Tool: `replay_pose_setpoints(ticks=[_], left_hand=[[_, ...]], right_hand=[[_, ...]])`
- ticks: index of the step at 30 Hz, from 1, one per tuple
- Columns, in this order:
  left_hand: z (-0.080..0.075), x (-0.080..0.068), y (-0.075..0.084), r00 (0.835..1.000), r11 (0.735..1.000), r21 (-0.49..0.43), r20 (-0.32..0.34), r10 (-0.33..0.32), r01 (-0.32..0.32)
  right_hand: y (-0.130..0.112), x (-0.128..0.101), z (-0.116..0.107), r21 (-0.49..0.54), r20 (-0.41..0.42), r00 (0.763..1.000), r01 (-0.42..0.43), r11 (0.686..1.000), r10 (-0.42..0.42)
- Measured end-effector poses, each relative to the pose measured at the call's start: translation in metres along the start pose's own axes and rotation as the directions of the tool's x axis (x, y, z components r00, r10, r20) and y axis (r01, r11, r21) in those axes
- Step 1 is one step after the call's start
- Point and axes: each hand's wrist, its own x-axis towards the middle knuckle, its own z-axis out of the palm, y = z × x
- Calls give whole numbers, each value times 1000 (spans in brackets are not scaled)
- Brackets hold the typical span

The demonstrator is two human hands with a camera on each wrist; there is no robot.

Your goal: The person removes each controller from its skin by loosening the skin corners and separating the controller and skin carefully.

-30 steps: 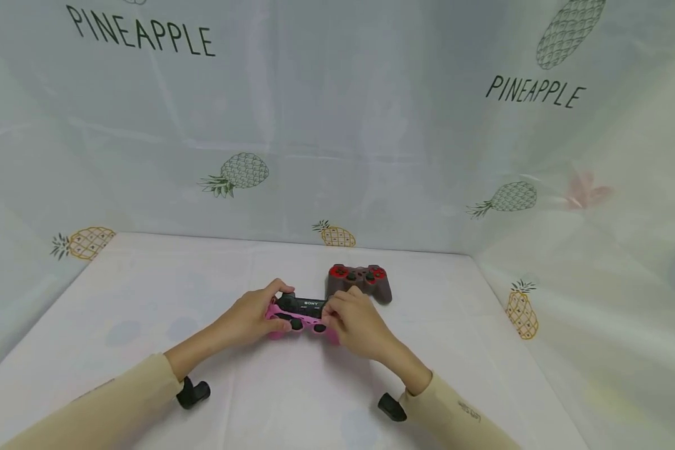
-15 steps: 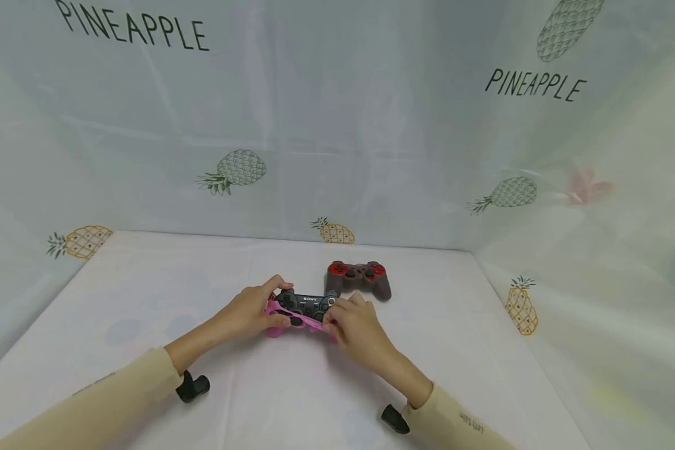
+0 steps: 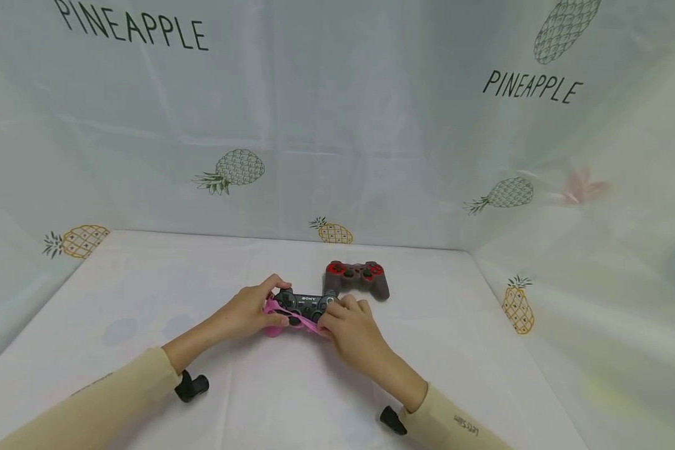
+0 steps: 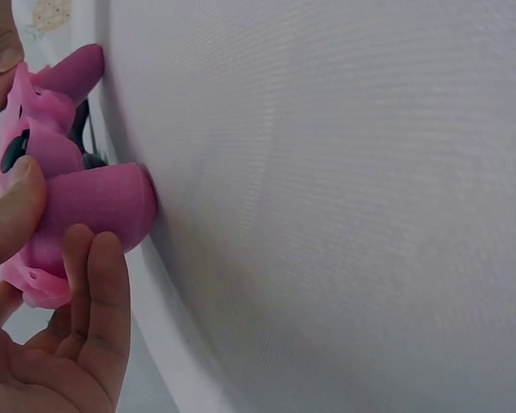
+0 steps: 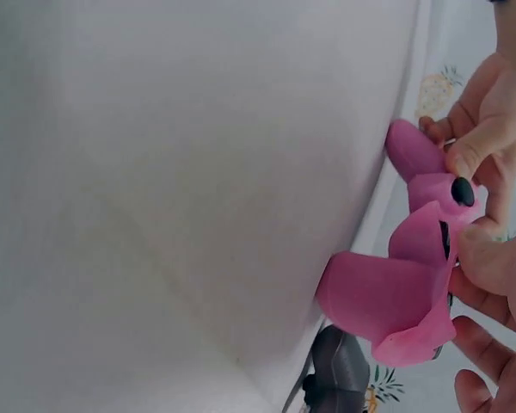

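A black game controller (image 3: 306, 304) lies on the white table in the head view, partly inside a pink silicone cover (image 3: 274, 317). My left hand (image 3: 253, 311) grips its left handle, thumb on the cover (image 4: 73, 202). My right hand (image 3: 347, 323) pinches the pink cover (image 5: 400, 297) at the right handle, where it is peeled back and loose. The cover's handles rest on the cloth in both wrist views.
A second controller (image 3: 358, 278), dark with red button areas, sits just behind my right hand. The white tablecloth (image 3: 146, 281) meets pineapple-printed curtain walls at the back and right. Black wrist camera mounts (image 3: 191, 385) hang under both sleeves.
My right hand has pulled the pink cover down off the controller's right side, baring more of the black top. Left hand holds still.
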Motion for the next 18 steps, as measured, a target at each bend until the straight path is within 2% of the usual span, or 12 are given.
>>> replay_pose_setpoints(ticks=[8,18], left_hand=[[0,1,0,1000,1000,2,0,-3,3],[2,-1,0,1000,1000,3,-17,-10,10]], right_hand=[[4,-2,1,-49,-48,998,46,998,-48],[2,4,6,-23,-75,996,-39,999,37]])
